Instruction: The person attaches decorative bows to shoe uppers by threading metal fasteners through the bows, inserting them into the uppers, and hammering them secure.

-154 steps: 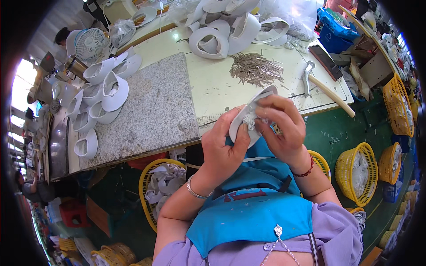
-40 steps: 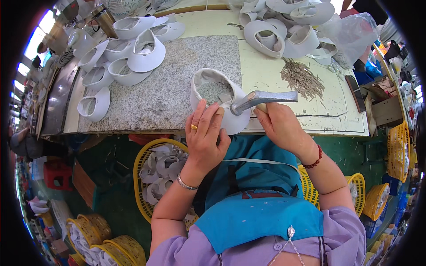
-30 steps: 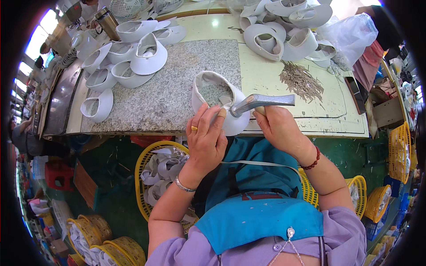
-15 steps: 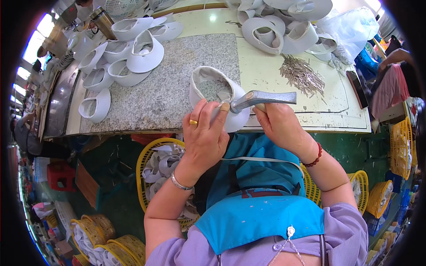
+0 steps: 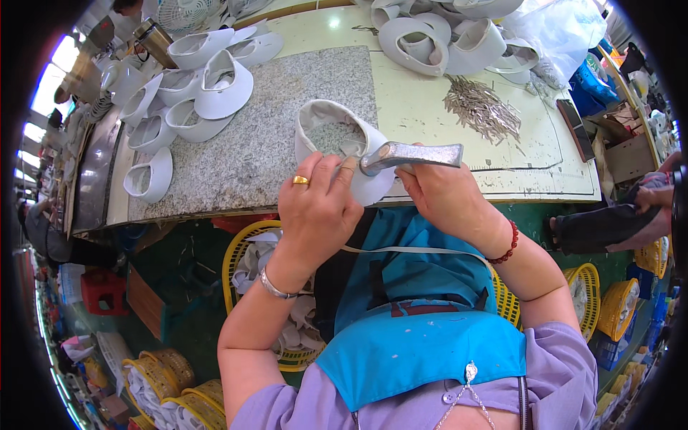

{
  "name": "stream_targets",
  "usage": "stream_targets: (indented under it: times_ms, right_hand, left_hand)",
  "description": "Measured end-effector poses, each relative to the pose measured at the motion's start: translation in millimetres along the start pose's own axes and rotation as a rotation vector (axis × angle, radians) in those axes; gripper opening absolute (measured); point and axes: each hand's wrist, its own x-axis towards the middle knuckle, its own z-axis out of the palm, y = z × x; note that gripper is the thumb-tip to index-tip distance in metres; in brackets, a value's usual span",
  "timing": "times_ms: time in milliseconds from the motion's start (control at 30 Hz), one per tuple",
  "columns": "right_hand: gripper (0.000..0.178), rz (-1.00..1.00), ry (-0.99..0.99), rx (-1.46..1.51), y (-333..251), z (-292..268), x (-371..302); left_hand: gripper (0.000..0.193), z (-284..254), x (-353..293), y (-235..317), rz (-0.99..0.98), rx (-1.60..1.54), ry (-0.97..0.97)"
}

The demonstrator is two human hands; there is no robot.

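The workbench (image 5: 444,122) spans the upper part of the view, its pale top ending in a front edge just above the person's lap, so work can be braced there within easy reach. A grey granite slab (image 5: 236,136) lies on the bench's left half, reaching the front edge; it gives a hard, flat base for pounding or pressing. Along the slab's left and far edges sits a cluster of white shoe uppers (image 5: 193,79), with more (image 5: 437,36) near the bench's far edge, kept clear of the working spot. A yellow basket (image 5: 265,287) of white pieces stands below the front edge, beside the person's left knee, handy for picking or dropping.

The white shoe upper (image 5: 337,143) in hand stands at the slab's front right corner, opening facing up and toward the camera. The left hand (image 5: 319,215) clenches its near rim, fingers curled over the edge to steady it. The right hand (image 5: 448,201) grasps a grey metal hammer (image 5: 408,154) held level, its head end meeting the upper's rim by the left fingertips. A heap of thin metal strips (image 5: 480,107) lies right of centre, within reach of the right hand.
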Motion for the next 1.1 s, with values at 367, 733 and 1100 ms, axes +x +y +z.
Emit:
stream_targets:
  times_ms: [367, 733, 1100]
  right_hand:
    - [0.017, 0.038, -0.004, 0.050, 5.7, 6.5, -0.6]
    - [0.015, 0.016, -0.004, 0.014, 3.1, 4.1, 0.0]
    - [0.017, 0.028, 0.014, 0.030, 5.6, 4.4, 0.8]
  left_hand:
    - [0.046, 4.5, -8.6, 3.2, 0.029, 0.123, -0.026]
    - [0.039, -5.8, 13.5, -1.7, 0.201, 0.184, -0.223]
    - [0.043, -9.2, 13.4, -10.6, 0.121, -0.059, -0.134]
